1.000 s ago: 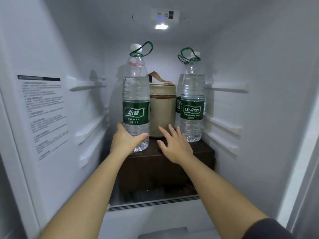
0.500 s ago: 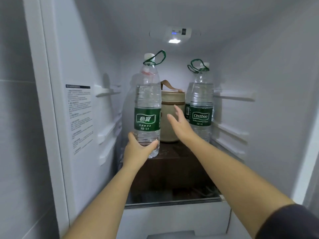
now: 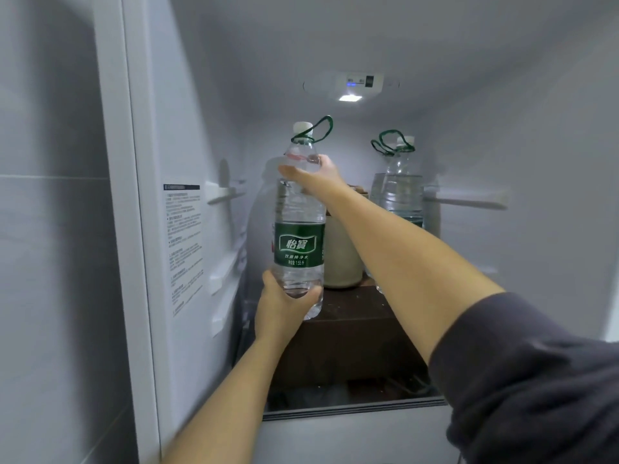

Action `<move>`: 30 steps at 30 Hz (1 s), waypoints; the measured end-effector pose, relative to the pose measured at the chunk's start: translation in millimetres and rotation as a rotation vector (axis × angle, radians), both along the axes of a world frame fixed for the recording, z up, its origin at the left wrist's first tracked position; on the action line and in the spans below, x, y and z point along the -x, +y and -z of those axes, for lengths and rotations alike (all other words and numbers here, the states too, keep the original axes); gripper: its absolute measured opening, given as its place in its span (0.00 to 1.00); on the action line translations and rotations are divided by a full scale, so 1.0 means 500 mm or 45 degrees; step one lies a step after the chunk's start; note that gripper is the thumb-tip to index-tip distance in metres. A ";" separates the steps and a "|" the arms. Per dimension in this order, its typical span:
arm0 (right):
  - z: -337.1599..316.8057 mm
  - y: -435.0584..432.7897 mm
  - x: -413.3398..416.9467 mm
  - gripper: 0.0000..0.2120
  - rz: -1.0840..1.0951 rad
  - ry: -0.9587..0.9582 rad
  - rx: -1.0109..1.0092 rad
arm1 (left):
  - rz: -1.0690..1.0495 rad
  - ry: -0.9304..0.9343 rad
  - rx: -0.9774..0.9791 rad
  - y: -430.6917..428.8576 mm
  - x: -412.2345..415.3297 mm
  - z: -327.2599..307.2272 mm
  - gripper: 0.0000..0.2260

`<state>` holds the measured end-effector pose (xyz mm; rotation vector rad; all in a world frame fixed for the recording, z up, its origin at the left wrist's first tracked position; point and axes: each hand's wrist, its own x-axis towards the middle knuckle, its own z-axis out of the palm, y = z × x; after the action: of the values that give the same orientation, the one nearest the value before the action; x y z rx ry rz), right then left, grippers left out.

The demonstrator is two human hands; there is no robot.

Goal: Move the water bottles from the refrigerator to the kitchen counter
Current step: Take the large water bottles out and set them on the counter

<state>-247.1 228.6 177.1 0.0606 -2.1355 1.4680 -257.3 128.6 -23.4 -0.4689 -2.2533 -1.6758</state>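
Inside the white refrigerator (image 3: 187, 128), my left hand (image 3: 284, 311) clasps the base of the clear plastic green-labelled water bottle (image 3: 299, 244), my right hand (image 3: 316, 177) grips its shoulder; the bottle stands upright at the dark brown box (image 3: 351, 329).

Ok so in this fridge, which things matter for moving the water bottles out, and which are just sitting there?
Part of the job: front water bottle, gripped by left hand at its base and right hand at its shoulder; rear water bottles.
Just there: beige cylindrical bag; dark brown box; instruction sticker.
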 end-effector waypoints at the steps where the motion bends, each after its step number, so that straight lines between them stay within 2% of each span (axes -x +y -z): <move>1: 0.001 0.001 0.000 0.39 -0.001 0.003 0.011 | 0.009 0.005 -0.007 0.000 -0.002 0.000 0.31; 6: 0.008 0.010 -0.022 0.36 0.062 0.063 0.000 | 0.079 0.022 -0.022 0.000 -0.002 -0.002 0.36; 10: 0.021 0.033 -0.071 0.33 0.107 0.115 0.073 | 0.188 0.010 -0.012 -0.008 -0.005 -0.011 0.43; 13: 0.038 0.065 -0.114 0.32 0.128 0.147 0.118 | 0.244 0.023 0.043 -0.010 -0.009 -0.016 0.44; 20: 0.068 0.143 -0.232 0.34 0.102 0.114 0.400 | 0.329 0.141 0.200 -0.003 -0.018 -0.036 0.47; 22: 0.086 0.160 -0.267 0.29 0.080 0.154 0.547 | 0.380 0.212 0.255 -0.002 -0.026 -0.043 0.44; 26: 0.127 0.158 -0.344 0.11 0.073 0.206 0.790 | 0.413 0.351 0.340 0.003 -0.033 -0.044 0.40; 30: 0.164 0.148 -0.399 0.07 0.067 0.230 0.980 | 0.393 0.422 0.332 0.014 -0.046 -0.031 0.42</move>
<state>-47.7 302.4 95.2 -0.1389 -1.3096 2.0569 -234.3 135.4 -7.8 -1.1173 -2.2349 -1.3060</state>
